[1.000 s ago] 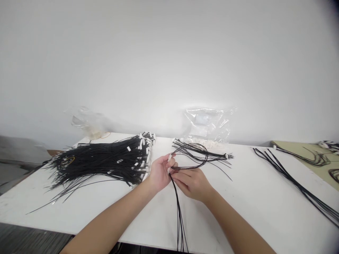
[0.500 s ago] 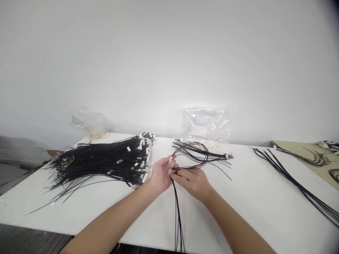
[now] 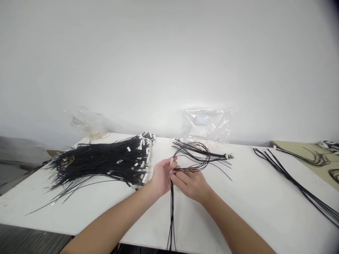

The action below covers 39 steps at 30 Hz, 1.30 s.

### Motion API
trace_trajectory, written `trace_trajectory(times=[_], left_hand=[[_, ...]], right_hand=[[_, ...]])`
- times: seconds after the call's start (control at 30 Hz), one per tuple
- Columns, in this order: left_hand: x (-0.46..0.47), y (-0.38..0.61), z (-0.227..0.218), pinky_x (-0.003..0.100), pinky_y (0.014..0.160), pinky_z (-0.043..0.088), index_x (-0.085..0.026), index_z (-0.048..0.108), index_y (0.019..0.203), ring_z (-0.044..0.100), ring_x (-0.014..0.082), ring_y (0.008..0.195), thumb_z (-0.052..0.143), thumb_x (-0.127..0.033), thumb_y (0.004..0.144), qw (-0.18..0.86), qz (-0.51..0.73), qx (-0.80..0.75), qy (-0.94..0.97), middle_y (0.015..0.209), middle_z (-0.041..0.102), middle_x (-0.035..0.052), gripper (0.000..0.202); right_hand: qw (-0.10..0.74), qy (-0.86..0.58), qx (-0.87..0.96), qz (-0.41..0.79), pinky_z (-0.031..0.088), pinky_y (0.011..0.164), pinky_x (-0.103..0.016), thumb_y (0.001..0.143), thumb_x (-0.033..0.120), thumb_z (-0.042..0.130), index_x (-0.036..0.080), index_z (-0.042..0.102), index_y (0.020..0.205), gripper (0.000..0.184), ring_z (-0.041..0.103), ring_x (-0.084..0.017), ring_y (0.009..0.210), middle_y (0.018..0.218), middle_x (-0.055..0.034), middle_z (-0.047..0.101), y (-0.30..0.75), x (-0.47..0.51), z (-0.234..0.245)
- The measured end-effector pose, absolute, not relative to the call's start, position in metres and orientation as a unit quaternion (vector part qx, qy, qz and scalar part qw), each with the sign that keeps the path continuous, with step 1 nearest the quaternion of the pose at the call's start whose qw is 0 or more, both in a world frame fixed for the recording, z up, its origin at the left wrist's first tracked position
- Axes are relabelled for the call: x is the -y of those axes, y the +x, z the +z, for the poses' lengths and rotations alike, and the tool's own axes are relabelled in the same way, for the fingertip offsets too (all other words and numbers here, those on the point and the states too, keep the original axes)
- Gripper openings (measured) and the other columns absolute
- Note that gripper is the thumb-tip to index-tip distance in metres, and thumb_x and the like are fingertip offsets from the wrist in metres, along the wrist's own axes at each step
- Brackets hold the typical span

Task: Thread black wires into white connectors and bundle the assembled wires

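Observation:
Near the table's middle, my left hand [image 3: 162,176] pinches a small white connector [image 3: 171,161] with black wires in it. Close against it, my right hand [image 3: 191,181] is closed with its fingertips at the lower white connector end and the wires. Black wires [image 3: 202,165] loop out to the right above my right hand and back toward the connector. More wire tails [image 3: 172,215] hang down from between my hands past the table's front edge. The exact grip of my right fingertips is partly hidden.
A big pile of black wires with white connectors [image 3: 106,162] lies left. Behind my hands is a smaller wire bundle [image 3: 219,156]. Clear plastic bags [image 3: 208,123] stand by the wall. Long black wires [image 3: 296,183] lie right, beside a yellowish board [image 3: 299,148].
The hanging wire tails have swung left. The wire loop has shifted slightly right, and both hands remain almost in place at the connector.

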<state>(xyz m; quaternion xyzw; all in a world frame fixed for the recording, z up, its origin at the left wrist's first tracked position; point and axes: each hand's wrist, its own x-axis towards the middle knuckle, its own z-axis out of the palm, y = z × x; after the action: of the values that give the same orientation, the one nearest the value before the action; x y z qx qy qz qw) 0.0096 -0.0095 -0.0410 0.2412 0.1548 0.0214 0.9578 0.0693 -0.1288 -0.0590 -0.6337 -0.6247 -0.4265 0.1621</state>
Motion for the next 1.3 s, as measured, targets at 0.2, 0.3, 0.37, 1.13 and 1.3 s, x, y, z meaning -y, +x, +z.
trace_trajectory(times=[0.2,0.3,0.37,1.13,1.3], left_hand=[[0.009,0.011,-0.042,0.019,0.044,0.029,-0.016,0.048,0.081,0.033,0.0064,0.043,0.052,-0.023,0.071,0.959,0.026,-0.154,0.237,0.047,0.027,-0.0067,0.013],[0.009,0.012,-0.042,0.019,0.045,0.029,-0.015,0.048,0.081,0.034,0.0064,0.043,0.053,-0.023,0.071,0.958,0.03,-0.156,0.24,0.047,0.028,-0.0067,0.014],[0.009,0.012,-0.041,0.019,0.044,0.028,-0.015,0.048,0.081,0.033,0.0063,0.042,0.053,-0.023,0.071,0.956,0.034,-0.162,0.242,0.047,0.027,-0.0068,0.014],[0.008,0.016,-0.046,0.019,0.045,0.026,-0.013,0.051,0.078,0.032,0.0057,0.044,0.054,-0.024,0.07,0.956,0.072,-0.16,0.236,0.047,0.025,-0.0065,0.015],[0.008,0.017,-0.047,0.019,0.045,0.025,-0.014,0.051,0.077,0.032,0.0061,0.044,0.055,-0.026,0.07,0.953,0.081,-0.155,0.247,0.047,0.025,-0.0064,0.015]], right_hand=[[0.167,-0.645,0.624,-0.407,0.027,0.05,-0.025,0.077,0.009,0.055,0.017,0.051,0.075,0.009,0.041,-0.006,0.053,0.059,0.0047,0.046,0.071,0.128,-0.061],[0.169,-0.645,0.624,-0.407,0.026,0.049,-0.025,0.077,0.009,0.054,0.018,0.05,0.076,0.01,0.04,-0.006,0.053,0.06,0.0049,0.045,0.071,0.128,-0.061],[0.17,-0.647,0.623,-0.405,0.025,0.049,-0.025,0.077,0.009,0.054,0.018,0.05,0.076,0.009,0.04,-0.006,0.054,0.06,0.0048,0.045,0.072,0.128,-0.062],[0.241,-0.689,0.596,-0.333,0.023,0.048,-0.024,0.077,0.011,0.048,0.017,0.052,0.082,0.009,0.044,-0.007,0.051,0.064,0.0028,0.055,0.069,0.122,-0.07],[0.248,-0.69,0.593,-0.334,0.024,0.048,-0.023,0.077,0.012,0.048,0.017,0.053,0.082,0.009,0.045,-0.007,0.051,0.063,0.0021,0.055,0.069,0.123,-0.071]])
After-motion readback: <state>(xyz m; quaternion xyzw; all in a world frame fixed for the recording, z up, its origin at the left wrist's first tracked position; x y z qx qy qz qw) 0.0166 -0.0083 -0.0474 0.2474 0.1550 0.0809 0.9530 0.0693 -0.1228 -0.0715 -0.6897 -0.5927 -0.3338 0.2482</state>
